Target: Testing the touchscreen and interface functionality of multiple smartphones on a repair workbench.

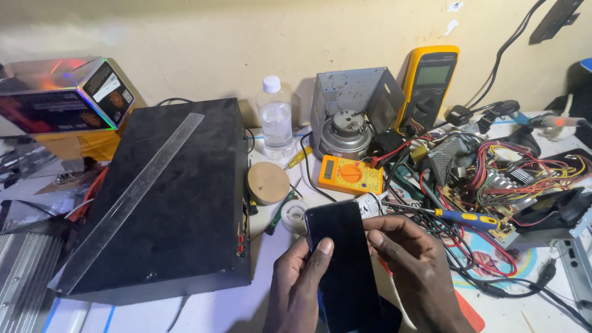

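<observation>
A: Phone position?
B: Dark phone [341, 259] at 6 o'clock, screen up, above the desk [216, 308].
A: Hands?
B: Left hand [299, 287] grasping its left edge, thumb on the glass. Right hand [416, 271] grasping the right edge, fingers curled along it.
A: Surroundings?
B: Black box [179, 203] with a metal ruler [132, 200] at 9 o'clock. Orange multimeter [350, 174] at 12, water bottle [275, 117] beyond it. Yellow-handled screwdriver [459, 216] and wire tangle [524, 172] at 2 o'clock.

Glossy black glass phone [340, 265]
</observation>
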